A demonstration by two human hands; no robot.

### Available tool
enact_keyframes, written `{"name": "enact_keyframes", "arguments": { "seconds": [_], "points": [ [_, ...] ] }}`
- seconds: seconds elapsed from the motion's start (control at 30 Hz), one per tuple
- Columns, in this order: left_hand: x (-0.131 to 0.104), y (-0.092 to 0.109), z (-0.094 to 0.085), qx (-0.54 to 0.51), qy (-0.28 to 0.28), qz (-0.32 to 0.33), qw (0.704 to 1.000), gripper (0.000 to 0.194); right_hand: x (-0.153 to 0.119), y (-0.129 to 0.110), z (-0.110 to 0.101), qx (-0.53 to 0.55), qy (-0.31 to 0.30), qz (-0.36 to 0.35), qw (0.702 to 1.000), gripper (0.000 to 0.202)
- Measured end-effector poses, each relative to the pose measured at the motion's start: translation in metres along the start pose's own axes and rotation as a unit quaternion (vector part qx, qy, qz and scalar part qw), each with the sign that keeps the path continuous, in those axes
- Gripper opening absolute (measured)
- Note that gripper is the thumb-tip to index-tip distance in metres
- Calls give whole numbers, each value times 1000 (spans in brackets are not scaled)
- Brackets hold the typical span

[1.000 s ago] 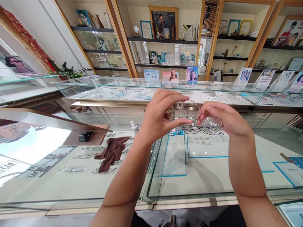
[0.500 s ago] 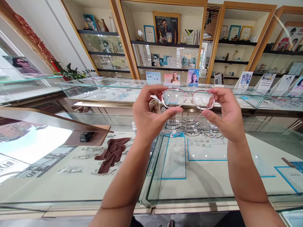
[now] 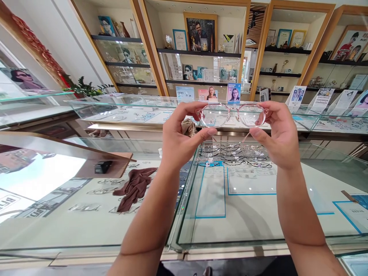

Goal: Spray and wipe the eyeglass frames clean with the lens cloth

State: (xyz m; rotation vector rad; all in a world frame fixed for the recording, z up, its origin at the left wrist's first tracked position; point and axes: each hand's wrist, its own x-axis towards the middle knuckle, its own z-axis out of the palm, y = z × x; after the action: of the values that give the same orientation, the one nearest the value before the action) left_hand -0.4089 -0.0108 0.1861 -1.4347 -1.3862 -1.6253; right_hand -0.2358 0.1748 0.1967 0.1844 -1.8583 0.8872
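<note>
Clear, pink-rimmed eyeglasses (image 3: 215, 115) held up in 2 bare hands, a bit above the glass display counter (image 3: 207, 230).
So the left hand (image 3: 179, 140) has fingers on 1 outer end and the right hand (image 3: 283, 138) grasps the other, both thumbs down by the lower rims. There's also a crumpled beige cloth (image 3: 188, 127) tucked between the left fingers and thumb. From the glasses, rows of thin, dark-rimmed frames (image 3: 234, 158) sit at 6 o'clock, and a rumpled dark-brown cloth (image 3: 135, 188) lies over at 8 o'clock.
</note>
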Motion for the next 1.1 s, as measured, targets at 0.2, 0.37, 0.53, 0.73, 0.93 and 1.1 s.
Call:
{"name": "enact_keyframes", "arguments": {
  "seconds": [0.2,0.37,0.53,0.73,0.93,1.1],
  "points": [
    [-2,-4,0,35,13,2,999,53,1,9,0,-52,2,-70,996,51],
    [-6,-3,5,44,42,-24,998,51,-1,7,2,-91,17,-90,992,50],
    [-10,4,13,66,72,-29,995,47,-2,4,3,-130,29,-69,989,50],
    [-11,13,22,99,113,28,988,44,-2,8,0,-145,22,-39,988,53],
    [-13,16,25,100,112,22,988,46,-2,13,-1,-113,-5,6,994,54],
    [-15,17,27,119,123,19,985,42,-2,16,1,-79,1,40,996,55]
  ]
}}
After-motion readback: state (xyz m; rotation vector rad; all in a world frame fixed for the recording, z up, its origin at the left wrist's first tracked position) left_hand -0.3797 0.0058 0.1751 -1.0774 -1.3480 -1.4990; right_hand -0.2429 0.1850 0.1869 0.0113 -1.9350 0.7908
